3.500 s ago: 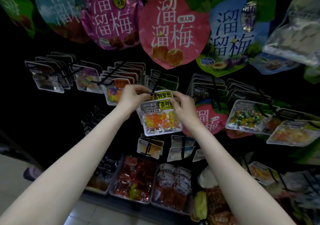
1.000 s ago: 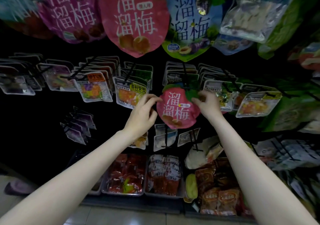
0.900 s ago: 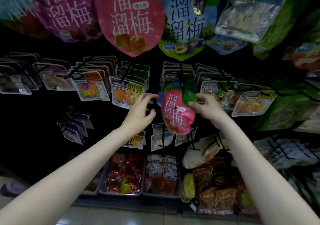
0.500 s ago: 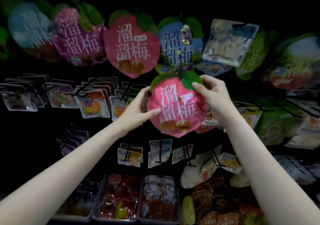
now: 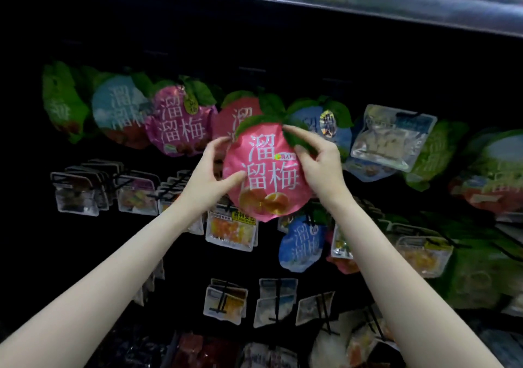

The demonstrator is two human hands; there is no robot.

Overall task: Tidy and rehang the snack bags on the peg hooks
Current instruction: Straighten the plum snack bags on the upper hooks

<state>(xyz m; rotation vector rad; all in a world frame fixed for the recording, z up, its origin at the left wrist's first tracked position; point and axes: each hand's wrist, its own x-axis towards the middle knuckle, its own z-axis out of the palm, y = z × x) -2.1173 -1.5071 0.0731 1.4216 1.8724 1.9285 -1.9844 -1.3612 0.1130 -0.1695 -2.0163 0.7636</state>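
I hold a round pink plum snack bag [image 5: 268, 175] with green leaf top up against the top row of hanging bags. My left hand [image 5: 210, 179] grips its left edge, thumb on the front. My right hand [image 5: 318, 158] pinches its green leaf at the upper right. The bag covers most of a matching pink bag [image 5: 226, 118] hanging on the peg behind it. The peg hook itself is hidden by the bag.
The top row holds green, blue and magenta plum bags [image 5: 178, 121] at left, a blue one [image 5: 322, 121] and a clear pouch [image 5: 390, 141] at right. Small clear candy packs [image 5: 230, 230] hang on black pegs below, beside a blue plum bag [image 5: 301, 243]. A shelf edge [image 5: 339, 2] runs overhead.
I took the pink plum bag off a lower peg with my right hand, my left hand joined it, and both lifted it to the top row. The view tilted upward.
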